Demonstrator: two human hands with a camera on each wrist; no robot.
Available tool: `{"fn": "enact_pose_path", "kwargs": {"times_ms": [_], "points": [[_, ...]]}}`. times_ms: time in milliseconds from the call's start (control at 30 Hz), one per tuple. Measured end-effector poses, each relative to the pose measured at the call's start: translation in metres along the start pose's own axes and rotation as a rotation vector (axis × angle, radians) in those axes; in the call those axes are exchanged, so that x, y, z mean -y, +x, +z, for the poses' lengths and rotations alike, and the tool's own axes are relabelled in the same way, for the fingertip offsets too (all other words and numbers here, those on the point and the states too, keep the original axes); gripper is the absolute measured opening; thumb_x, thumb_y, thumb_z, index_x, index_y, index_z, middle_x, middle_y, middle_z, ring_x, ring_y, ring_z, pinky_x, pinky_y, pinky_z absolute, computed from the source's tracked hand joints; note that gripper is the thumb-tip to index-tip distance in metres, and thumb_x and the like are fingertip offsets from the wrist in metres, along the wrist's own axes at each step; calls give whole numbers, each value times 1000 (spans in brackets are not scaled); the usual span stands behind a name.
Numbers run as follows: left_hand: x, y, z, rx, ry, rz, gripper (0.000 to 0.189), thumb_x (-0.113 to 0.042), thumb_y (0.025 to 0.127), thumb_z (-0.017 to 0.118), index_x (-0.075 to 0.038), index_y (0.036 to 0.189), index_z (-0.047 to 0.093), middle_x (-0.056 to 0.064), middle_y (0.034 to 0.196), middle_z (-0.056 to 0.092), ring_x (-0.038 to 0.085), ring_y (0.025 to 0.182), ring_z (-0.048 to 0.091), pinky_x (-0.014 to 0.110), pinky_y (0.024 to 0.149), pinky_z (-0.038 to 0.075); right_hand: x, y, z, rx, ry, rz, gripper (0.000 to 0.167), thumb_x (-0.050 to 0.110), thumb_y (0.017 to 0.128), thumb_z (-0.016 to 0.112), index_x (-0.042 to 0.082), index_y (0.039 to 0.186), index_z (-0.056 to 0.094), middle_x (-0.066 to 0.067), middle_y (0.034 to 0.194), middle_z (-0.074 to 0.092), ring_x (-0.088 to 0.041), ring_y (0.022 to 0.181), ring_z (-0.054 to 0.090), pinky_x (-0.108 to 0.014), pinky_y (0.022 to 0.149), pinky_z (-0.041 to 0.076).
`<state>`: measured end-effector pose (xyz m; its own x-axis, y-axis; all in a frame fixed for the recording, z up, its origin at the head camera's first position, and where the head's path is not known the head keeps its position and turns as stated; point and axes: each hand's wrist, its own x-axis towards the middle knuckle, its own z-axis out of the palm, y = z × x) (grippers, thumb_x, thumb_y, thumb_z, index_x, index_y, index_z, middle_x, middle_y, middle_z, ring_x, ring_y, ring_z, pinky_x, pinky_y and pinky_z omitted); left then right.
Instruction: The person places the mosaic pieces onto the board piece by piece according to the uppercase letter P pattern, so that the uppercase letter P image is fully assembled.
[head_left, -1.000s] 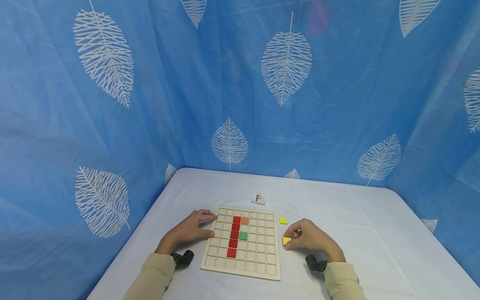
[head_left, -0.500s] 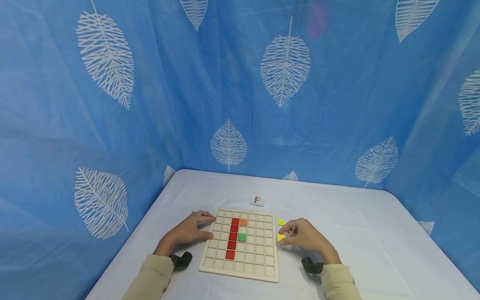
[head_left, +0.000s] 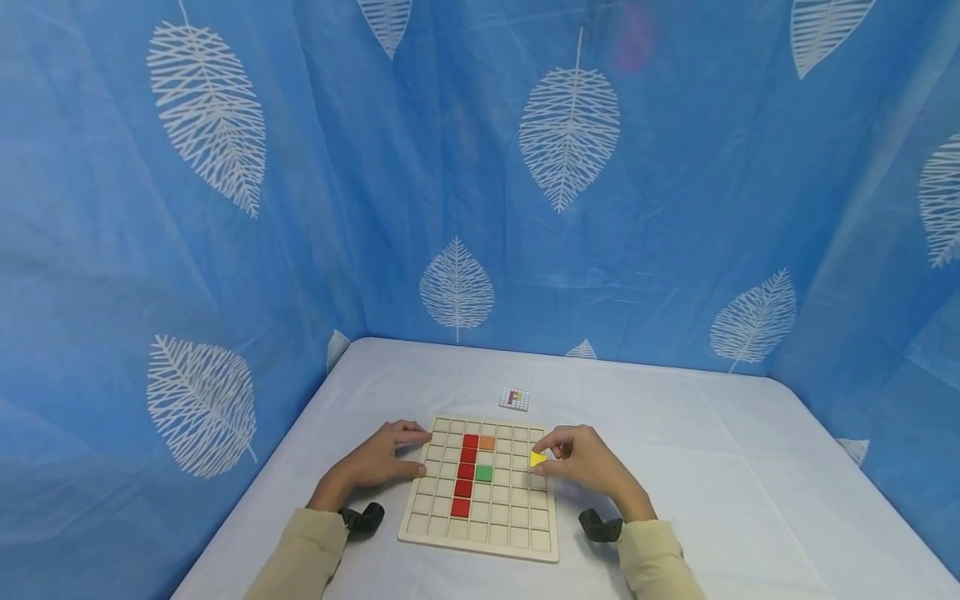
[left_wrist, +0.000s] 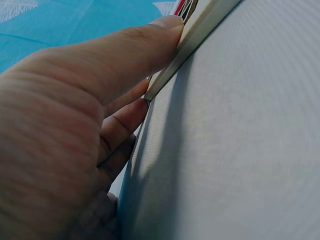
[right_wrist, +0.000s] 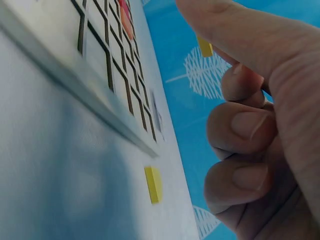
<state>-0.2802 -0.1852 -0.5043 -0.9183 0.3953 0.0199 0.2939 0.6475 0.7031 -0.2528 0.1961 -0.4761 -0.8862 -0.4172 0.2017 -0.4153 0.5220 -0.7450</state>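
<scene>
A wooden grid board lies on the table with a column of several red tiles, an orange tile and a green tile in its cells. My left hand touches the board's left edge, thumb and fingers spread apart. Over the board's right-hand columns, my right hand pinches a yellow tile between thumb and forefinger. That tile is partly covered by the thumb in the right wrist view. A second yellow tile lies on the table beside the board; in the head view the right hand hides it.
Behind the board lies a small card printed with a coloured grid pattern. A white cloth covers the table. Blue curtains with white leaf prints enclose its back and sides.
My right hand has moved left from the table beside the board to above its right columns, carrying the yellow tile. The left hand has stayed at the board's edge.
</scene>
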Motion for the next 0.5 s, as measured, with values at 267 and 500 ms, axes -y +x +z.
{"fn": "enact_pose_path", "kwargs": {"times_ms": [267,500], "points": [[1,-2,0,-5,-6,6,62,-34,79,84,-15,135,65,7,141,55,35,141,40,64,115,31,10,13,16,1,9,5,21,29,79,86,23,98,78,3,71,51,-3,58,39,-21,54,37],[-1,0,0,-1,-2,10,63,-35,79,83,-15,136,65,8,140,55,36,140,40,64,114,31,16,22,28,3,25,-16,21,32,80,84,25,99,78,3,72,54,-3,59,41,-23,55,41]]}}
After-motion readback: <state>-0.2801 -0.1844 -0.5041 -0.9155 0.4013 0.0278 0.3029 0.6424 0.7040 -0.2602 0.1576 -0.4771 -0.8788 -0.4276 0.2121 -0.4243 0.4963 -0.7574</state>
